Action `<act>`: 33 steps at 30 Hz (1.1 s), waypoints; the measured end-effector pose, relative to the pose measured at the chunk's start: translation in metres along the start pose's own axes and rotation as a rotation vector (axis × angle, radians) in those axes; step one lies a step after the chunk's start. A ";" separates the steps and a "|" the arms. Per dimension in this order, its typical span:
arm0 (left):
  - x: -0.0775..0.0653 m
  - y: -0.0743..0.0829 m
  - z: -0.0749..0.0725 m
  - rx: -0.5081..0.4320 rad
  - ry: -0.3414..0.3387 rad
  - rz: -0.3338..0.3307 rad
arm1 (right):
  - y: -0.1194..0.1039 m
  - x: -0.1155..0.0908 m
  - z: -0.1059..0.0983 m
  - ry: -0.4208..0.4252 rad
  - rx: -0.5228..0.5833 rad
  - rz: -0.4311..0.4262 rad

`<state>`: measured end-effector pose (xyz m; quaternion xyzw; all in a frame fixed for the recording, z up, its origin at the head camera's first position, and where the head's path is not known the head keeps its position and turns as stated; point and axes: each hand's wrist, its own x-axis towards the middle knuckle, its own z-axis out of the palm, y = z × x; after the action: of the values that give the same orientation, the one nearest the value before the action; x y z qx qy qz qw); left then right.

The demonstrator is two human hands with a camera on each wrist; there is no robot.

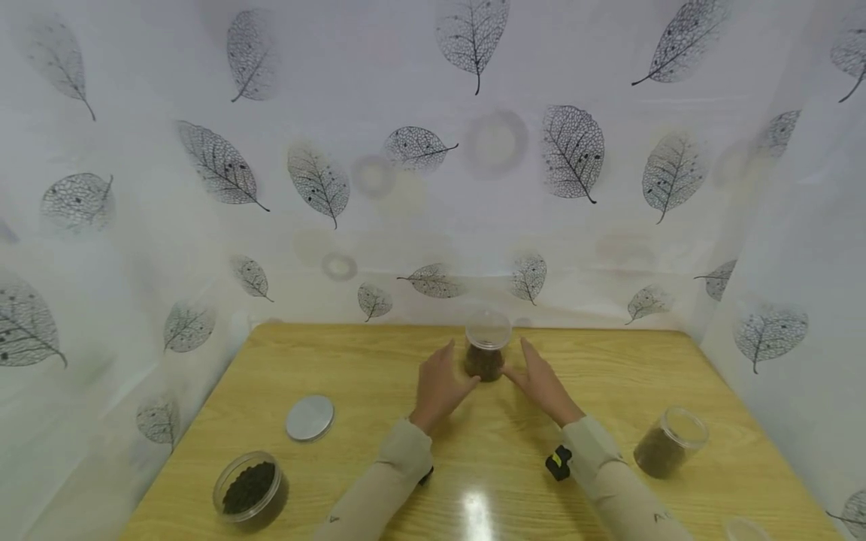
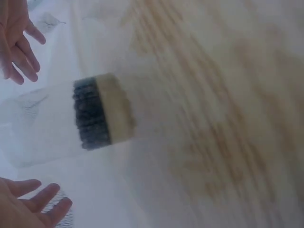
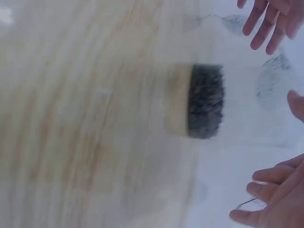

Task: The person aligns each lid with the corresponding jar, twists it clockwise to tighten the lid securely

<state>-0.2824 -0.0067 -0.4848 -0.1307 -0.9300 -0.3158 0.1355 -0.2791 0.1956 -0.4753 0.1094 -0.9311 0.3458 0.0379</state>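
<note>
As the jar (image 1: 487, 344) stands upright near the far edge of the table (image 1: 365, 361), just right of the frame's centre, dark bits (image 1: 483, 367) show through its lower wall, and its upper part is clear. To its left, the left hand (image 1: 438, 387) is spread, thumb well away from the fingers, with nothing in its grasp. To its right, the right hand (image 1: 543, 386) is spread likewise and grips nothing; its thumb tip comes right up to the jar, though whether it touches I cannot tell. Both wrist views show parted fingers.

Beige sleeves (image 1: 377, 487) run up from the bottom of the frame, and a small black thing (image 1: 558, 463) with a yellow mark shows beside the right one. Left of centre lies a silver lid (image 1: 310, 417); below it, in the lower left, a bowl (image 1: 276, 502) holds more dark bits. In the lower right stands another jar (image 1: 678, 439), part filled with something dark, and below it a pale rim (image 1: 744, 529) is cut off by the bottom edge. Behind everything hangs white cloth (image 1: 433, 207) printed with grey leaves (image 1: 572, 150)
</note>
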 end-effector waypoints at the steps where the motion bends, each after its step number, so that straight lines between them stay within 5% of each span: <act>1: -0.005 0.002 -0.005 0.004 0.015 0.006 | -0.003 -0.005 -0.002 0.007 -0.007 -0.008; 9: -0.045 0.021 -0.048 0.018 0.132 0.058 | -0.031 -0.045 -0.007 0.118 -0.078 -0.136; 17: -0.082 0.029 -0.083 0.007 0.230 0.096 | -0.058 -0.065 0.001 0.319 -0.158 -0.401; 26: -0.108 0.018 -0.113 0.051 0.386 0.092 | -0.075 -0.068 0.013 0.449 -0.301 -0.735; 33: -0.121 0.003 -0.126 0.068 0.514 0.033 | -0.094 -0.060 0.028 0.466 -0.319 -0.882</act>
<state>-0.1480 -0.1024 -0.4273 -0.0567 -0.8729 -0.3048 0.3768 -0.1990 0.1187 -0.4459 0.4040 -0.8046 0.1660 0.4023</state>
